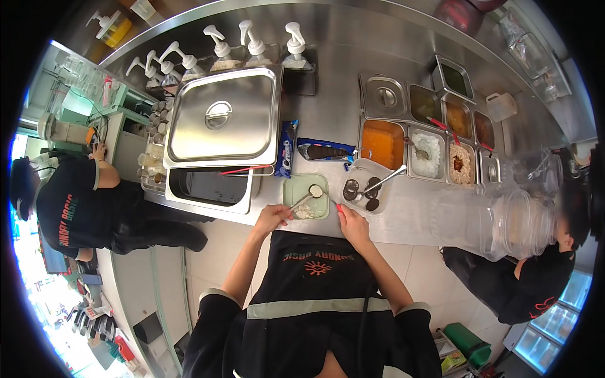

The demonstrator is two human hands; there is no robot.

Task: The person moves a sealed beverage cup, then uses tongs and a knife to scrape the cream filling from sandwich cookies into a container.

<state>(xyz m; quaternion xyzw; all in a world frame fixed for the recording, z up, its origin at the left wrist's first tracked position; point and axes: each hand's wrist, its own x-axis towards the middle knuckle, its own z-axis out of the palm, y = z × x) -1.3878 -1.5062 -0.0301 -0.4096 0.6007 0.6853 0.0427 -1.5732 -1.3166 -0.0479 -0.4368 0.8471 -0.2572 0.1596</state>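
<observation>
A pale green square dish [320, 208] lies at the counter's front edge, with some whitish food in it. My left hand [273, 218] is closed round the handle of a spoon [301, 201], whose bowl holds a round, pale piece above the dish. My right hand [353, 224] is at the dish's right side, fingers pinched; what it holds, if anything, is too small to make out. Just right of it stands a clear container [367, 171] with dark round cookies and a metal-handled utensil. Two blue cookie packets [287, 150] lie behind the dish.
A large lidded steel pan [220, 116] and an open pan of dark liquid [208, 187] stand left. Pump bottles [252, 41] line the back. Steel food pans [382, 143] and stacked clear containers [498, 220] are right. One person stands on each side.
</observation>
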